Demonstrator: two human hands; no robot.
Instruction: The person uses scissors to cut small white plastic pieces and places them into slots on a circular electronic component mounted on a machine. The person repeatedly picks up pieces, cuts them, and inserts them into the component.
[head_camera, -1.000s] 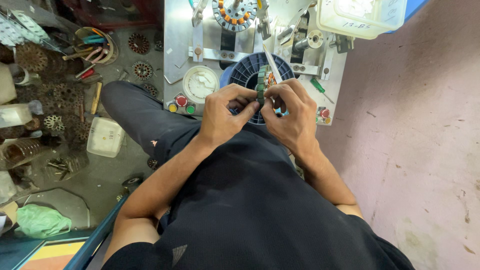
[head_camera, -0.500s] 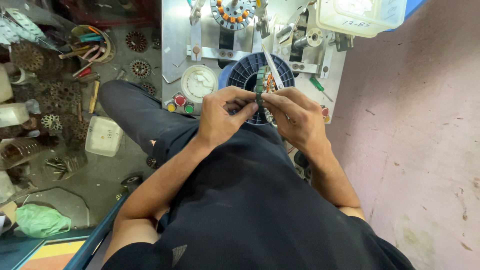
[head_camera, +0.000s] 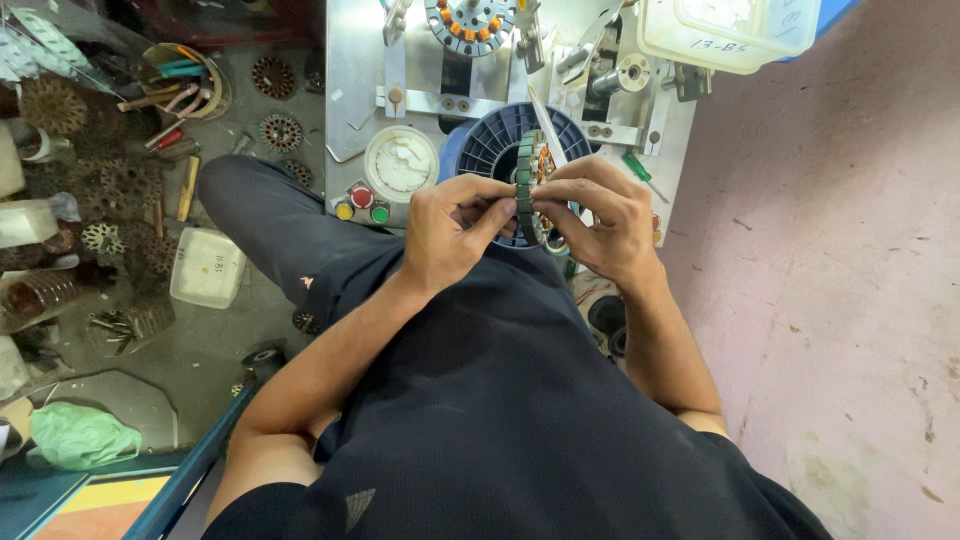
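A person sits with both hands raised in front of the chest. The left hand (head_camera: 450, 235) and the right hand (head_camera: 600, 220) meet at a toothed ring (head_camera: 525, 185) held on edge between them, fingers (head_camera: 497, 215) pinching it from both sides. Directly behind the ring stands a ribbed spool (head_camera: 500, 140) on a metal machine panel (head_camera: 350, 80). Left of the spool on the panel sits a round dial (head_camera: 400, 165), with three small buttons (head_camera: 360, 205) just below it. A wound stator (head_camera: 470, 20) is mounted at the panel's far end. A lidded plastic box (head_camera: 730, 30) rests at far right. On the floor to the left lie a small tub (head_camera: 208, 268) and scattered toothed discs (head_camera: 275, 105).
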